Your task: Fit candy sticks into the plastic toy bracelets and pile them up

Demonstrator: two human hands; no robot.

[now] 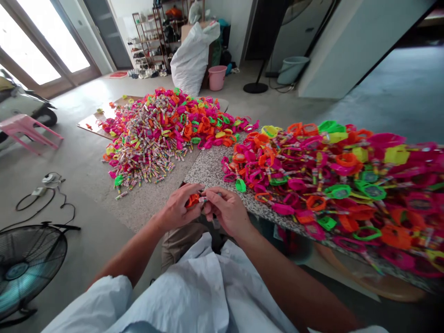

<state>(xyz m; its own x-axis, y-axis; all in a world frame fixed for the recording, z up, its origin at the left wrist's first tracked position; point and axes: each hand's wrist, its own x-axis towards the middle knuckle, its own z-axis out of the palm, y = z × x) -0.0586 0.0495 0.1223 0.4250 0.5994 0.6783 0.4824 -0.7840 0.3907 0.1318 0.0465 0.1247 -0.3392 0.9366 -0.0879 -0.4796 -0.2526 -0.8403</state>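
Note:
Close in front of my body, both hands meet at the near edge of the stone-topped table. My left hand (178,206) is closed around an orange plastic toy watch (193,200), of which only a part shows between the fingers. Pinched in my right hand (229,212) is a small wrapped candy tube (204,199), its end against the orange watch. My fingers hide whether the two are joined. Beyond my hands lies a heap of patterned candy tubes (149,157). To the right is a pile of toy watches (312,185) in pink, orange, green and yellow, many with tubes attached.
The speckled table (211,166) runs off to the right. A standing fan (27,273) and cables (55,194) are on the floor at left, near a pink stool (29,127). Behind are a white sack (190,60), a pink bucket (217,77) and a shoe rack (149,41).

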